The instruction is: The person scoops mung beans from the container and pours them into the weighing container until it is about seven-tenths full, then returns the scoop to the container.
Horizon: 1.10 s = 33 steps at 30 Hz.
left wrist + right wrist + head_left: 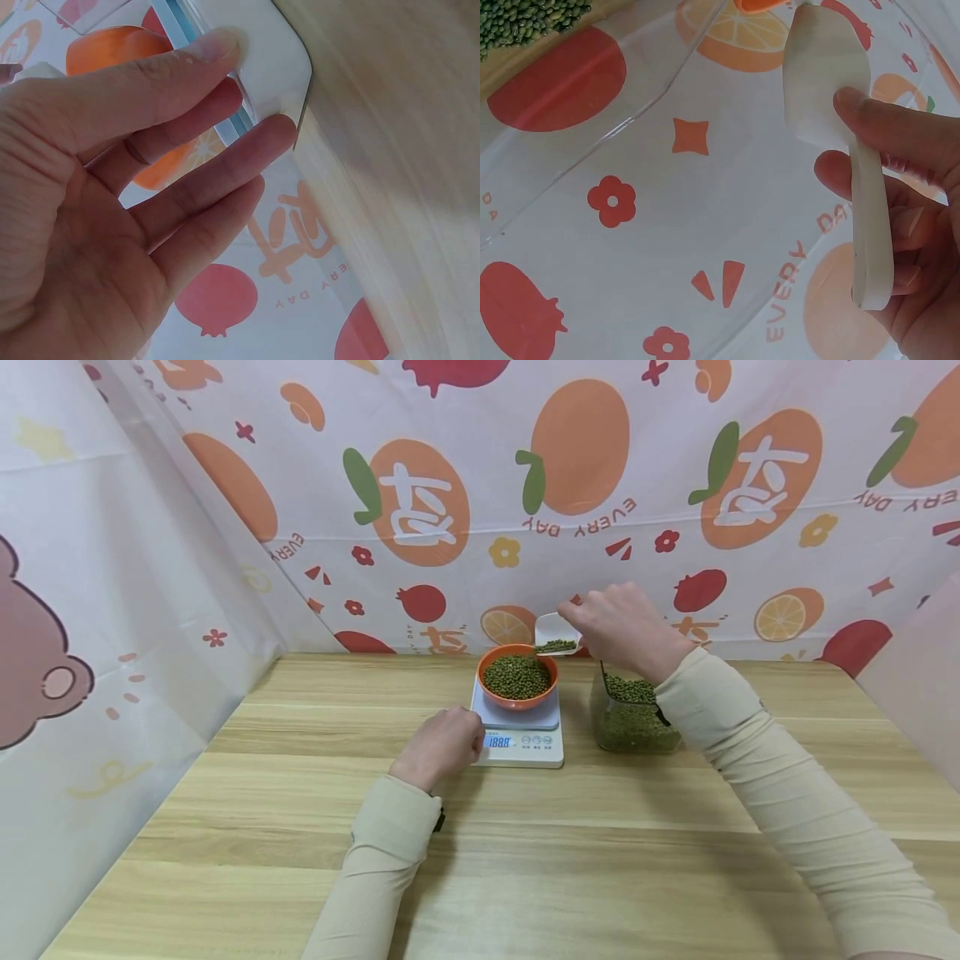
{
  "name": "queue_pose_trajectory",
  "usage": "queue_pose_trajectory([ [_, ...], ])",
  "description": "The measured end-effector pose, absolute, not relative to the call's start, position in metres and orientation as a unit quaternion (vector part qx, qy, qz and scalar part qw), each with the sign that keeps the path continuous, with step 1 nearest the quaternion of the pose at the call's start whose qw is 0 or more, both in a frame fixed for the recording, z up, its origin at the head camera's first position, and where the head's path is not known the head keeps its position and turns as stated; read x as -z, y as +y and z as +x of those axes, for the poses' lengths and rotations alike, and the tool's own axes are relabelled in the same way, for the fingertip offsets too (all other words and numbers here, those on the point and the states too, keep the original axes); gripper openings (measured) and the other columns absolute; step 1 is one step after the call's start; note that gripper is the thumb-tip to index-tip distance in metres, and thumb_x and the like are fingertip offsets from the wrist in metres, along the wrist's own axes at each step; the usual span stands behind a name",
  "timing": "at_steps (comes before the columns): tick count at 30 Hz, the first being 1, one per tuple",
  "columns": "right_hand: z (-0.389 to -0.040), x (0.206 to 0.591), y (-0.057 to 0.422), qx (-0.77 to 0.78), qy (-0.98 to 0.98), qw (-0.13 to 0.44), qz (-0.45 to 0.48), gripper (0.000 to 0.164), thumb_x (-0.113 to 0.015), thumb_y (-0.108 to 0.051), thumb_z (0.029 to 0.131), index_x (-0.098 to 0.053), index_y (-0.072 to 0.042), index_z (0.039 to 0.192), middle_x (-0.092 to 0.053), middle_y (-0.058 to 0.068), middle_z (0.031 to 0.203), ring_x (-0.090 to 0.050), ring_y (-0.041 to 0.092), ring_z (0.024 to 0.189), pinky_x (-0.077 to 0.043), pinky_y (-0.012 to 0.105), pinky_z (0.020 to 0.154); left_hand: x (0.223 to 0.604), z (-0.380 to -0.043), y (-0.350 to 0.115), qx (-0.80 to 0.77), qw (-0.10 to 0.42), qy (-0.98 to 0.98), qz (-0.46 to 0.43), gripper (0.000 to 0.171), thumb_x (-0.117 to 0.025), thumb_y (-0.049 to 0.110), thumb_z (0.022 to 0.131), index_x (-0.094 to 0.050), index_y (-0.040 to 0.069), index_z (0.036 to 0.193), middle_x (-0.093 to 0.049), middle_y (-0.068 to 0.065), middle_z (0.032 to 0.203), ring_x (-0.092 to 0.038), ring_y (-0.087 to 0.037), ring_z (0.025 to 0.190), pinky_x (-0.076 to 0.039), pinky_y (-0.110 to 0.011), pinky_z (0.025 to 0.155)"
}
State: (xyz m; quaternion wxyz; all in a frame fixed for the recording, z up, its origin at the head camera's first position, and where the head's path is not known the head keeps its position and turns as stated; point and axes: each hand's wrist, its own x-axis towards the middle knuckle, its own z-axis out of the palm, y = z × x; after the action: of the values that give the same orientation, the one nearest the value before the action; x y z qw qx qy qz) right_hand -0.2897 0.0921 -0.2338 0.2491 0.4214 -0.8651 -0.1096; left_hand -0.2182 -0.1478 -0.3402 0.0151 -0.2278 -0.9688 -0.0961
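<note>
My right hand [621,625] grips a white scoop [826,82] by its handle, with the thumb pressed on the scoop's back in the right wrist view. Tilted over the right rim of an orange bowl [519,702], the scoop carries some green mung beans [557,646]. More mung beans fill much of the bowl. The bowl stands on a white kitchen scale [536,753], whose display [499,742] reads about 188.8. At the scale's front left corner, my left hand [444,745] holds the edge between thumb and fingers, as the left wrist view shows.
A clear square container [637,731] of mung beans stands right of the scale, partly behind my right wrist. A fruit-print cloth [495,468] hangs along the back of the wooden table [525,877], and more cloth hangs at the left side.
</note>
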Motion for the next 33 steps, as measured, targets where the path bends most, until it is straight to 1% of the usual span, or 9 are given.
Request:
queue_pose_trajectory([
  [5, -0.288, 0.233, 0.091, 0.107, -0.856, 0.263, 0.431, 0.019, -0.057, 0.0, 0.073, -0.06, -0.008, 0.09, -0.045, 0.003, 0.05, -0.038, 0.02, 0.04, -0.038, 0.033, 0.036, 0.34, -0.219, -0.148, 0.095, 0.014, -0.969, -0.229, 0.029, -0.052, -0.009, 0.065, -0.047, 0.014, 0.049, -0.041, 0.001, 0.051, -0.035, -0.01, 0.049, -0.027, -0.022, 0.044],
  [9, -0.286, 0.233, 0.088, 0.106, -0.847, 0.272, 0.445, 0.017, -0.052, 0.003, 0.074, -0.059, -0.009, 0.084, -0.051, 0.003, 0.054, -0.04, 0.02, 0.041, -0.04, 0.035, 0.037, 0.341, -0.219, -0.148, 0.095, 0.017, -0.968, -0.233, 0.029, -0.052, -0.01, 0.064, -0.045, 0.014, 0.048, -0.039, 0.001, 0.051, -0.033, -0.01, 0.049, -0.026, -0.022, 0.043],
  [14, -0.283, 0.231, 0.082, 0.122, -0.844, 0.27, 0.447, 0.018, -0.052, 0.004, 0.075, -0.06, -0.008, 0.086, -0.058, 0.006, 0.061, -0.043, 0.021, 0.044, -0.04, 0.034, 0.038, 0.341, -0.219, -0.148, 0.095, 0.018, -0.967, -0.235, 0.03, -0.051, -0.01, 0.065, -0.045, 0.014, 0.048, -0.038, 0.001, 0.051, -0.033, -0.01, 0.049, -0.025, -0.022, 0.043],
  [18, -0.28, 0.23, 0.077, 0.145, -0.842, 0.271, 0.443, 0.016, -0.054, 0.003, 0.076, -0.059, -0.007, 0.087, -0.057, 0.008, 0.059, -0.042, 0.021, 0.043, -0.04, 0.034, 0.037, 0.341, -0.22, -0.148, 0.096, 0.016, -0.968, -0.232, 0.03, -0.051, -0.01, 0.064, -0.044, 0.015, 0.048, -0.037, 0.001, 0.05, -0.032, -0.01, 0.048, -0.025, -0.022, 0.043],
  [25, -0.28, 0.23, 0.077, 0.154, -0.846, 0.263, 0.437, 0.013, -0.059, -0.002, 0.076, -0.059, -0.007, 0.088, -0.058, 0.008, 0.061, -0.044, 0.022, 0.045, -0.042, 0.034, 0.039, 0.341, -0.22, -0.148, 0.099, 0.012, -0.968, -0.23, 0.03, -0.05, -0.01, 0.063, -0.043, 0.015, 0.048, -0.037, 0.002, 0.049, -0.032, -0.009, 0.047, -0.025, -0.022, 0.043],
  [29, -0.282, 0.232, 0.079, 0.142, -0.849, 0.263, 0.436, 0.014, -0.057, -0.001, 0.076, -0.059, -0.007, 0.088, -0.058, 0.008, 0.061, -0.045, 0.022, 0.046, -0.043, 0.035, 0.04, 0.341, -0.22, -0.148, 0.1, 0.013, -0.967, -0.232, 0.03, -0.05, -0.01, 0.065, -0.044, 0.015, 0.048, -0.037, 0.002, 0.05, -0.032, -0.009, 0.048, -0.025, -0.022, 0.043],
  [33, -0.284, 0.233, 0.082, 0.129, -0.849, 0.265, 0.439, 0.017, -0.056, 0.0, 0.076, -0.061, -0.008, 0.091, -0.059, 0.008, 0.063, -0.046, 0.023, 0.047, -0.043, 0.035, 0.04, 0.342, -0.221, -0.148, 0.095, 0.012, -0.968, -0.232, 0.029, -0.052, -0.009, 0.066, -0.047, 0.014, 0.05, -0.04, 0.001, 0.051, -0.034, -0.01, 0.048, -0.026, -0.022, 0.043],
])
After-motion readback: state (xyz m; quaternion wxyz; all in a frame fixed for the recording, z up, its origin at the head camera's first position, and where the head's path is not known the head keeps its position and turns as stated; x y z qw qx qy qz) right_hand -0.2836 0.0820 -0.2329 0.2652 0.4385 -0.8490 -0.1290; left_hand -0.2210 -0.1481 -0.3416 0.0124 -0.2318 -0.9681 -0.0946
